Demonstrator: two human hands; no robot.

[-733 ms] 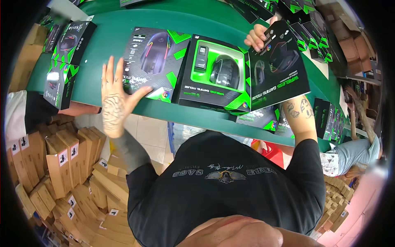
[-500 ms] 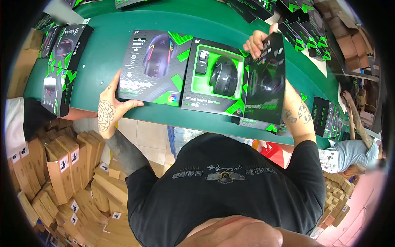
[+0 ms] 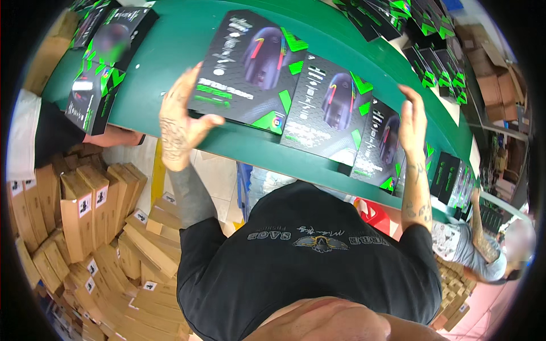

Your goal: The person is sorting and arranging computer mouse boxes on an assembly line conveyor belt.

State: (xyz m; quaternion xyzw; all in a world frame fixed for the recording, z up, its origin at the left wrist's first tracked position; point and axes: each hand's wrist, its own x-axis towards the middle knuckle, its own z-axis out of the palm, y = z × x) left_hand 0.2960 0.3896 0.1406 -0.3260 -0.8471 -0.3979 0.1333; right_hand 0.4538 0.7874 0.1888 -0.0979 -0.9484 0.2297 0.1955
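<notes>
A flat black-and-green mouse box (image 3: 244, 74) with a picture of a computer mouse lies on the table, slightly tilted. Along its left edge rest the outstretched fingers of my left hand (image 3: 181, 128), thumb spread away from the front side. To its right is a second mouse box (image 3: 327, 111), its cover closed and its front facing up. A third mouse box (image 3: 375, 145) lies beyond that, partly hidden by my right hand (image 3: 412, 122). That hand is upright with fingers stretched out, gripping nothing; whether it touches the box, I cannot tell.
Similar boxes stand stacked at the left (image 3: 96, 94), far right and right end of the green table (image 3: 153, 68). Brown cartons (image 3: 79, 210) fill the floor at left. One co-worker's arm (image 3: 116, 137) shows at left; another co-worker (image 3: 472, 250) is at right.
The middle box's cover, held up by my right hand and showing a mouse inside, is now closed. My right hand has let go. The view has shifted, moving the boxes rightward.
</notes>
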